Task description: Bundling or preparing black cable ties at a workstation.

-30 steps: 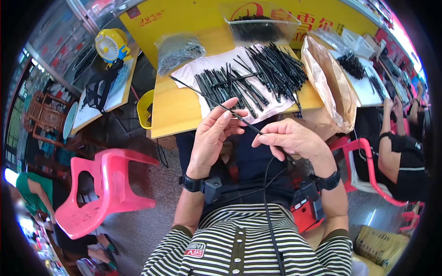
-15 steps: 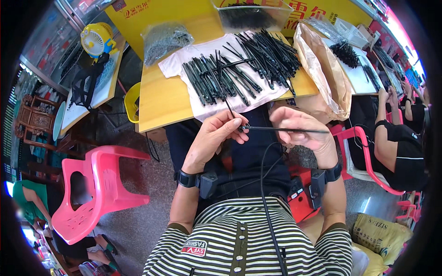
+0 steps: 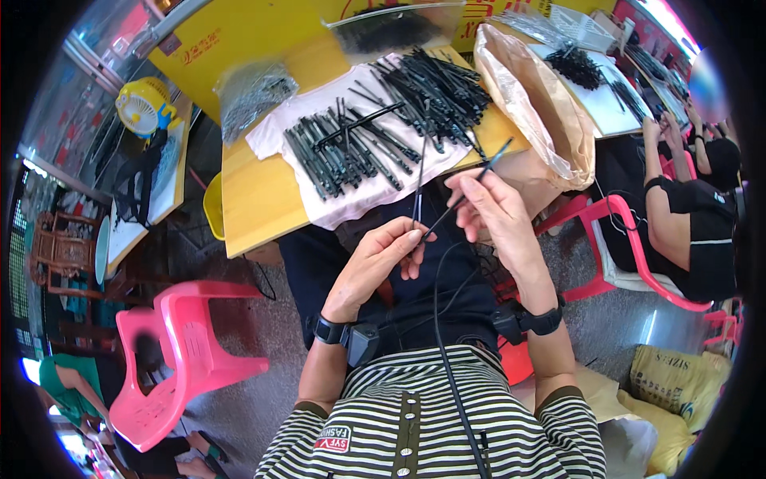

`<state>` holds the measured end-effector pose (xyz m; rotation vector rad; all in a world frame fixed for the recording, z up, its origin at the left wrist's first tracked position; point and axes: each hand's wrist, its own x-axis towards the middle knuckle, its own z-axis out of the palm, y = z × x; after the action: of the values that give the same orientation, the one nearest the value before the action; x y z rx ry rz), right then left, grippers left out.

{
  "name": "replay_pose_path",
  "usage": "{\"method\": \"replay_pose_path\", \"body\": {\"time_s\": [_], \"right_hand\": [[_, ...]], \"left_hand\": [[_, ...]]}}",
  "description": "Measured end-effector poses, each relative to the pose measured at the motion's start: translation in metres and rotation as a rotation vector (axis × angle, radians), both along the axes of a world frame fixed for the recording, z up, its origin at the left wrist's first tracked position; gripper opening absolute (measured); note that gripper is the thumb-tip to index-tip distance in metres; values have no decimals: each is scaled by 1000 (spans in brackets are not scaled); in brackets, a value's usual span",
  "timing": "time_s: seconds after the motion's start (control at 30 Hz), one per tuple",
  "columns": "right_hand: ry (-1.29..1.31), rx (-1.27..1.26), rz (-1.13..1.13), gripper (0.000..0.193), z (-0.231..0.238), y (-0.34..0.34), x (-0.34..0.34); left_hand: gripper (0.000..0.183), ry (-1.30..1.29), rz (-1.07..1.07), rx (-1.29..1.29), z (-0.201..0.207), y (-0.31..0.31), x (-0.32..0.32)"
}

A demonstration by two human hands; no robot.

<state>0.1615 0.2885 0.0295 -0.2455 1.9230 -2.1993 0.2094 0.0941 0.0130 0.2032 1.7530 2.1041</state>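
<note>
Above my lap, my left hand [image 3: 379,257] is closed in a pinch on a thin, flexible black strip [image 3: 435,229]. From that pinch a second thin black length [image 3: 420,188] sticks up toward the table. My right hand [image 3: 496,211], raised close to the table edge, has its fingers curled round the strip; the strip's free end [image 3: 501,152] points up and right past them. Fine details where the left fingertips meet are too small to make out. Beyond both hands, several bundles of similar black strips [image 3: 435,96] lie on a pale pink cloth [image 3: 323,211].
The cloth covers part of a yellow wooden table [image 3: 247,195]. A clear plastic bag [image 3: 251,96] and a clear bin [image 3: 391,32] stand behind; an open brown paper bag [image 3: 550,120] is at the right. A black cable [image 3: 440,319] runs down my front. Pink chairs [image 3: 179,351] flank me.
My right hand has moved up and closer to the table, and the strip has swung from level to slanting up and right. My left hand keeps its pinch, slightly lower. The whole view has shifted.
</note>
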Motion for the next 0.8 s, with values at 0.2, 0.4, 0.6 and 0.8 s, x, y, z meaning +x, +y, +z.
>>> {"method": "replay_pose_path", "body": {"time_s": [0.2,0.4,0.6,0.8], "right_hand": [[-60,-138,13,30,-4,-12,-6],[-18,-191,53,30,-5,-13,-7],[-17,-139,25,27,-7,-15,-8],[-23,-167,8,21,-12,-21,-10]], "left_hand": [[32,-47,-39,-59,5,-3,2],[32,-40,-24,-37,2,-2,2],[33,-36,-39,-52,2,-2,0],[32,-48,-46,-46,4,-2,0]]}}
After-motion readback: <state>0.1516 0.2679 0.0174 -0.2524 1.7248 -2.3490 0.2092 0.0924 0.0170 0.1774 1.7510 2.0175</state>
